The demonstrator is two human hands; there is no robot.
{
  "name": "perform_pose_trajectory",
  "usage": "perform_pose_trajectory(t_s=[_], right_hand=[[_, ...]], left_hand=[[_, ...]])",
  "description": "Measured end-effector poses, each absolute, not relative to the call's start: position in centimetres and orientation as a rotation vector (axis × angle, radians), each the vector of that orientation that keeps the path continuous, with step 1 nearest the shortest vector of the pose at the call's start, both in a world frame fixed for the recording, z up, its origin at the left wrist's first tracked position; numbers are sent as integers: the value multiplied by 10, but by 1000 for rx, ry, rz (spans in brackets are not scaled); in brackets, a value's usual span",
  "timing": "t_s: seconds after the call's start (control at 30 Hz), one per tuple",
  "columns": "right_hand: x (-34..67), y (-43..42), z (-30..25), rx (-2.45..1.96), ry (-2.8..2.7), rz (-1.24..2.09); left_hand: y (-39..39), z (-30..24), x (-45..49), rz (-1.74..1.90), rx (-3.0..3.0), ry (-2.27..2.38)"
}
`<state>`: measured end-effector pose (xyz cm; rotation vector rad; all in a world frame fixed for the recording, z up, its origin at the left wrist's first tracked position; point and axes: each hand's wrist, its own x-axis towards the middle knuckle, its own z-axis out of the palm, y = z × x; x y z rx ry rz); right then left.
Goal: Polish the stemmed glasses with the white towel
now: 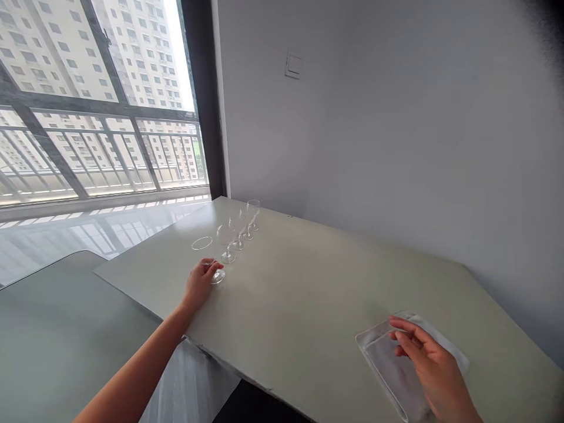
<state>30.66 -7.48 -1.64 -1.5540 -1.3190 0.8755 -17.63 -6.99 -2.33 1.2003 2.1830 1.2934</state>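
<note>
Several clear stemmed glasses stand in a row on a pale table (308, 294). My left hand (200, 285) is closed round the stem of the nearest glass (207, 258), whose rim shows above my fingers and whose foot rests on the table. The other glasses (240, 232) trail away toward the far corner. My right hand (429, 367) rests with fingers stretched out on a folded white cloth (388, 358) lying flat near the table's front right.
A grey wall with a light switch (293, 64) runs behind the table. A big window with a railing (97, 147) is at the left, tower blocks outside. A second grey surface (57, 329) sits lower left, beside the table's front edge.
</note>
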Motion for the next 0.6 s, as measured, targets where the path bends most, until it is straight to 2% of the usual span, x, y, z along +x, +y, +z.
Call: perform_pose_trajectory(t_s=[0.13, 0.37, 0.6], right_hand=[[323, -77, -14, -1687, -1473, 691], [318, -78, -23, -2097, -1845, 80], [303, -69, -55, -2203, -1953, 40]], left_hand=[[-68, -22, -175, 1225, 1244, 2218], [-66, -22, -178, 1094, 1251, 2282], [-69, -22, -178, 1122, 1234, 2273]])
